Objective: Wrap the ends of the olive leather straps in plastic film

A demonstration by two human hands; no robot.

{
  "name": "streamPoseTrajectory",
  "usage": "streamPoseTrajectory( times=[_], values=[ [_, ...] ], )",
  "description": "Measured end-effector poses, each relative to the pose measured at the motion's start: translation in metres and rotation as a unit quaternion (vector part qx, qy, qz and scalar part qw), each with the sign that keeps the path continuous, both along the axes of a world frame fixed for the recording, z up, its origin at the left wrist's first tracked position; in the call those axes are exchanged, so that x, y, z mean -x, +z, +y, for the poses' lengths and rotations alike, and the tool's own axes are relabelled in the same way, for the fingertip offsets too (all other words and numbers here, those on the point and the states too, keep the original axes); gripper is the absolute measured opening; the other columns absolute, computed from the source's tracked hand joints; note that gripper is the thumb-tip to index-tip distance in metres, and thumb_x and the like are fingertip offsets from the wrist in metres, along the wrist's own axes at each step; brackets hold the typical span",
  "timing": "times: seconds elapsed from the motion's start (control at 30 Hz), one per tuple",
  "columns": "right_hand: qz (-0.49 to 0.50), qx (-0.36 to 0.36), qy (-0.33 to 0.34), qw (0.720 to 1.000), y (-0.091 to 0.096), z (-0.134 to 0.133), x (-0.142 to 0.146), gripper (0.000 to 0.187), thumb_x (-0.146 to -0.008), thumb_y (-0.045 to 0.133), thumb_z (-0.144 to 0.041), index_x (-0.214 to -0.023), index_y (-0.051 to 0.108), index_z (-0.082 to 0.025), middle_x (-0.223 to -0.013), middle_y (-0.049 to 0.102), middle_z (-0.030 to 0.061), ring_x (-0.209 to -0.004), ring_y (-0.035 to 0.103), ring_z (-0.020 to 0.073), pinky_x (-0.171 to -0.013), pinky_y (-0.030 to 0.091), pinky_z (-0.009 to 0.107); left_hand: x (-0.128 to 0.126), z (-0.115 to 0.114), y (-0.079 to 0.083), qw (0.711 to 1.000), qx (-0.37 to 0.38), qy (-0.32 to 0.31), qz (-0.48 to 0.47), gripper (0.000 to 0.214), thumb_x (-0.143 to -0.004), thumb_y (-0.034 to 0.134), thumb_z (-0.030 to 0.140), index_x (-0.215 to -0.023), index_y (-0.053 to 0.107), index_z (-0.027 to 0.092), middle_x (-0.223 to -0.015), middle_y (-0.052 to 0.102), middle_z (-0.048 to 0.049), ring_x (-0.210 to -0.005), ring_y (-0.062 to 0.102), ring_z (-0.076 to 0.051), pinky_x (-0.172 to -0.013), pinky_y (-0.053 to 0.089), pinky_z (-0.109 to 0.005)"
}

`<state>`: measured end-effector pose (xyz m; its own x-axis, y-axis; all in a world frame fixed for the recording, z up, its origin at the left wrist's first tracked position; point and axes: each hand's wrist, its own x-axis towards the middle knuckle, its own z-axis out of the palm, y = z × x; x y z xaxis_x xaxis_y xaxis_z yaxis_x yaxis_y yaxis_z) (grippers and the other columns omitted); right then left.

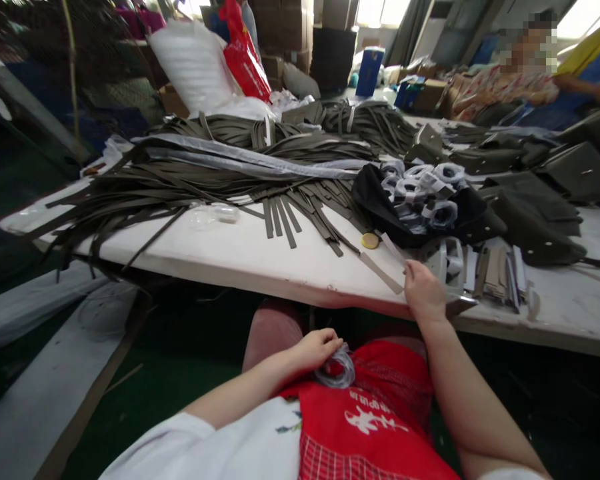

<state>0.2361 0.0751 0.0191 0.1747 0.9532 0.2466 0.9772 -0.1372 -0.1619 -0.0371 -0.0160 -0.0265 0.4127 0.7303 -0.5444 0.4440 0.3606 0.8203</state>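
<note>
Over my lap, my left hand [321,348] is closed on a coil of clear greyish cord or tubing [344,375], which rests against the red apron [380,393]. At the table's front edge my right hand [424,291] pinches a thin white strip [393,249] that points up and away to the left. Beside that hand a flat beige strip [381,273] lies on the table, with a round yellow disc [369,241] just beyond it. Farther back, a black cloth holder [373,193] contains several similar coils [415,185] with white bands.
Dark olive straps [190,180] lie heaped across the white table [220,257]. Dark folded pieces with studs [530,227] cover the right side. Stacked strips [497,270] stand near my right hand. A white foam roll [195,67] and red bag [247,60] stand behind. People sit back right.
</note>
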Motion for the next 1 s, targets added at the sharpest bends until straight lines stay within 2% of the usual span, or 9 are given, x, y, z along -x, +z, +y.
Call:
streamPoseTrajectory(
  times=[0.07, 0.1, 0.2, 0.27, 0.43, 0.6, 0.7, 0.83, 1.0],
  values=[
    [0.091, 0.052, 0.082, 0.991, 0.019, -0.022, 0.009, 0.035, -0.096, 0.043, -0.037, -0.107, 0.071, -0.019, -0.093, 0.074, 0.0092, -0.079, 0.065, 0.0228, -0.067, 0.042, 0.03, 0.0, 0.002, 0.001, 1.0, 0.013, 0.011, -0.011, 0.031, -0.084, 0.056, 0.047, -0.077, 0.057, 0.017, -0.063, 0.056, 0.002, -0.056, 0.051, -0.012, -0.052, 0.037, -0.022],
    [0.136, 0.109, 0.145, 0.974, 0.029, -0.033, 0.015, 0.034, -0.094, 0.047, -0.042, -0.096, 0.073, -0.02, -0.084, 0.074, 0.0063, -0.073, 0.065, 0.021, -0.064, 0.041, 0.029, -0.001, 0.003, 0.0, 1.0, 0.019, 0.017, -0.016, 0.028, -0.083, 0.058, 0.044, -0.075, 0.056, 0.017, -0.063, 0.055, 0.0021, -0.057, 0.05, -0.011, -0.053, 0.038, -0.021],
    [0.196, 0.294, 0.304, 0.885, 0.055, -0.064, 0.036, 0.033, -0.087, 0.055, -0.046, -0.074, 0.073, -0.022, -0.068, 0.071, 0.0022, -0.061, 0.06, 0.0163, -0.057, 0.038, 0.027, -0.003, 0.005, -0.003, 0.998, 0.039, 0.026, -0.029, 0.022, -0.081, 0.06, 0.037, -0.075, 0.057, 0.017, -0.065, 0.056, 0.002, -0.06, 0.05, -0.011, -0.056, 0.039, -0.021],
    [0.166, 0.346, 0.345, 0.856, 0.065, -0.079, 0.047, 0.029, -0.085, 0.057, -0.042, -0.07, 0.073, -0.023, -0.067, 0.071, 0.0016, -0.059, 0.058, 0.0153, -0.055, 0.035, 0.027, -0.005, 0.006, -0.003, 0.998, 0.052, 0.019, -0.039, 0.021, -0.082, 0.059, 0.036, -0.078, 0.059, 0.016, -0.069, 0.058, 0.0014, -0.06, 0.051, -0.01, -0.056, 0.04, -0.021],
    [0.061, 0.332, 0.352, 0.873, 0.069, -0.092, 0.063, 0.022, -0.083, 0.058, -0.035, -0.073, 0.075, -0.025, -0.07, 0.073, 0.0042, -0.064, 0.062, 0.0181, -0.057, 0.033, 0.029, -0.005, 0.005, 0.003, 0.996, 0.073, -0.005, -0.051, 0.028, -0.087, 0.053, 0.041, -0.085, 0.063, 0.015, -0.062, 0.057, 0.0012, -0.051, 0.05, -0.01, -0.049, 0.038, -0.021],
    [-0.004, 0.324, 0.373, 0.869, 0.068, -0.094, 0.081, 0.033, -0.088, 0.052, -0.043, -0.072, 0.075, -0.024, -0.069, 0.073, 0.0066, -0.064, 0.066, 0.0205, -0.056, 0.034, 0.029, -0.004, 0.005, -0.001, 0.993, 0.099, -0.005, -0.061, 0.035, -0.087, 0.055, 0.049, -0.088, 0.063, 0.015, -0.06, 0.058, 0.0013, -0.047, 0.053, -0.011, -0.047, 0.04, -0.022],
    [-0.035, 0.319, 0.394, 0.861, 0.059, -0.097, 0.094, 0.036, -0.09, 0.051, -0.044, -0.075, 0.075, -0.021, -0.072, 0.074, 0.0103, -0.067, 0.068, 0.0232, -0.057, 0.037, 0.029, -0.005, 0.005, -0.005, 0.993, 0.095, -0.011, -0.074, 0.036, -0.086, 0.054, 0.05, -0.085, 0.061, 0.015, -0.06, 0.059, 0.0005, -0.048, 0.055, -0.011, -0.048, 0.042, -0.022],
    [-0.064, 0.312, 0.408, 0.856, 0.045, -0.099, 0.103, 0.03, -0.091, 0.053, -0.033, -0.079, 0.075, -0.018, -0.076, 0.075, 0.0131, -0.069, 0.07, 0.0248, -0.059, 0.041, 0.03, -0.005, 0.006, -0.002, 0.99, 0.107, -0.011, -0.09, 0.035, -0.086, 0.054, 0.049, -0.085, 0.06, 0.015, -0.06, 0.061, -0.0001, -0.048, 0.057, -0.011, -0.049, 0.044, -0.022],
    [-0.062, 0.3, 0.392, 0.867, 0.029, -0.094, 0.105, 0.026, -0.092, 0.053, -0.031, -0.084, 0.074, -0.017, -0.078, 0.075, 0.012, -0.072, 0.071, 0.0255, -0.06, 0.042, 0.03, -0.007, 0.008, 0.005, 0.984, 0.145, 0.013, -0.099, 0.033, -0.083, 0.06, 0.048, -0.084, 0.06, 0.015, -0.06, 0.062, 0.0004, -0.05, 0.058, -0.012, -0.053, 0.047, -0.024]
  ],
)
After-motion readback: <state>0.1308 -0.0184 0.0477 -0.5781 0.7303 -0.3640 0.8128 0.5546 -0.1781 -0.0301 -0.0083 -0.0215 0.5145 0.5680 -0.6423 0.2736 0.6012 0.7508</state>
